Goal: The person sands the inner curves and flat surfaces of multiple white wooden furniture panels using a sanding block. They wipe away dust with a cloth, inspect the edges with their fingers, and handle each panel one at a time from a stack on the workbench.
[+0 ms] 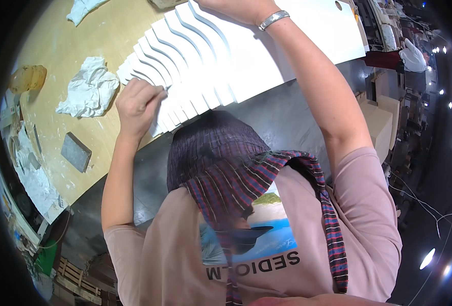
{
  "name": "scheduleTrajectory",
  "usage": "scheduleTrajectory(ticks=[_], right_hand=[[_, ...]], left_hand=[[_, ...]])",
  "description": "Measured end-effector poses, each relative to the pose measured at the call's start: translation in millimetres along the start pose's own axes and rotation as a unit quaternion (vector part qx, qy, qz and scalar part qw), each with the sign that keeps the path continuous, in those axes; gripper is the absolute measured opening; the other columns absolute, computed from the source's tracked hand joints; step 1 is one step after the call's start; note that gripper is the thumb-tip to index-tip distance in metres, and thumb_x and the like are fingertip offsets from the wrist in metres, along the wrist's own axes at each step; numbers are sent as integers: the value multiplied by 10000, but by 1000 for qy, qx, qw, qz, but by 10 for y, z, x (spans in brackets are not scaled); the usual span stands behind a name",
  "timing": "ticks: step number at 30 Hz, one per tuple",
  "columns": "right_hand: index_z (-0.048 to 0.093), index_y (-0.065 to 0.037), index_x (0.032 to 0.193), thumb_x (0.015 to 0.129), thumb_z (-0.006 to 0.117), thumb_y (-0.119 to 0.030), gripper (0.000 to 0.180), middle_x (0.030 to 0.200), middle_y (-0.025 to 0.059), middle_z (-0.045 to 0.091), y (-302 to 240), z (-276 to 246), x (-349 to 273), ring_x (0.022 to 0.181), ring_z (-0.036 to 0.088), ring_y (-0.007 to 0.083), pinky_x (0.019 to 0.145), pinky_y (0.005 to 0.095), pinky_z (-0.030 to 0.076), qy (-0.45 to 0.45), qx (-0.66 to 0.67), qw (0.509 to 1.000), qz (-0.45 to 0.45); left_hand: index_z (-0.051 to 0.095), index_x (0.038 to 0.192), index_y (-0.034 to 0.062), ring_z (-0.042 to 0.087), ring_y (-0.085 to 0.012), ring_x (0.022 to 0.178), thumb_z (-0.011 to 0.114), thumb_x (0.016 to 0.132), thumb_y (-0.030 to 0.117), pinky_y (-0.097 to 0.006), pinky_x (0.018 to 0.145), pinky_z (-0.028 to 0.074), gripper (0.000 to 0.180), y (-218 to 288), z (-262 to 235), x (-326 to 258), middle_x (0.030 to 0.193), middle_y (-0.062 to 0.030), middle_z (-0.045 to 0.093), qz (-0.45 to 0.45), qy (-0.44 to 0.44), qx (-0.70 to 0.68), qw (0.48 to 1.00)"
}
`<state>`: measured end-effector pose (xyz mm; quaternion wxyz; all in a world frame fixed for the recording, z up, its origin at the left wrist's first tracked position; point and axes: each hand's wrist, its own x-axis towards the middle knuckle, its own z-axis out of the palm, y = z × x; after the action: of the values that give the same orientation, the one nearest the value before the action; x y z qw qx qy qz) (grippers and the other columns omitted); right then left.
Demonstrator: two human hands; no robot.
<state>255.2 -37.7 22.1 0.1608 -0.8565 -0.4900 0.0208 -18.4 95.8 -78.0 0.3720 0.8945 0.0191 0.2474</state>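
A white panel point(292, 48) with stepped, wavy-edged layers at its left part lies slantwise on the wooden table, its near edge overhanging. My left hand point(138, 104) is closed at the layered end, fingertips pinched against the white surface. Whatever those fingers hold, if anything, is hidden or too small to make out. At the panel's far side rests my right hand point(241, 9), a silver bracelet on its wrist. The picture's upper edge cuts off part of this hand, and its fingers are not clearly seen.
On the table point(47, 115), a crumpled white cloth point(91, 89) lies left of my left hand. Nearer sits a grey rectangular block point(76, 152). A yellowish transparent container point(29, 78) is at far left. Cardboard boxes point(379, 122) stand on the right.
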Motion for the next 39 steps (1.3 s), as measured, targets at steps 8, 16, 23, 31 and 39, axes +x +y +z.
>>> scheduleTrajectory(ticks=[8, 16, 23, 31, 39], right_hand=[[740, 25, 753, 846, 612, -495, 543, 765, 263, 685, -37, -35, 13, 757, 690, 422, 738, 483, 549, -6, -7, 1000, 7], [728, 34, 735, 836, 606, -485, 543, 760, 267, 680, -16, -12, 5, 757, 686, 425, 741, 490, 542, 4, 13, 1000, 3], [732, 19, 732, 841, 613, -490, 534, 759, 258, 684, 0, -23, -10, 741, 683, 414, 724, 488, 538, 7, 3, 1000, 1], [757, -3, 804, 862, 602, -504, 527, 801, 250, 702, 22, 3, 17, 773, 693, 411, 750, 480, 548, 3, -6, 1000, -2], [757, -3, 799, 857, 589, -502, 529, 809, 259, 700, -41, -29, 23, 779, 694, 417, 752, 482, 551, -18, -5, 1000, 11]], left_hand=[[711, 764, 18, 587, -256, 684, 770, 723, 23, -362, 624, 454, 73, -143, -38, 88, 698, -84, 611, -34, -3, -26, 999], [709, 783, 6, 589, -259, 701, 752, 763, 27, -357, 649, 466, 53, -210, -95, -115, 721, -104, 616, -130, 85, -16, 988], [690, 766, 14, 590, -281, 694, 773, 735, 41, -377, 648, 463, 92, -152, -47, -264, 722, -124, 607, -41, 38, 9, 998], [659, 749, 36, 567, -276, 697, 747, 758, 44, -377, 633, 452, 89, -234, -57, -53, 724, -91, 602, -8, 44, 71, 996], [660, 769, 79, 558, -259, 706, 747, 744, 93, -375, 599, 450, 92, -256, -146, 59, 721, -65, 578, -5, 43, 140, 989]])
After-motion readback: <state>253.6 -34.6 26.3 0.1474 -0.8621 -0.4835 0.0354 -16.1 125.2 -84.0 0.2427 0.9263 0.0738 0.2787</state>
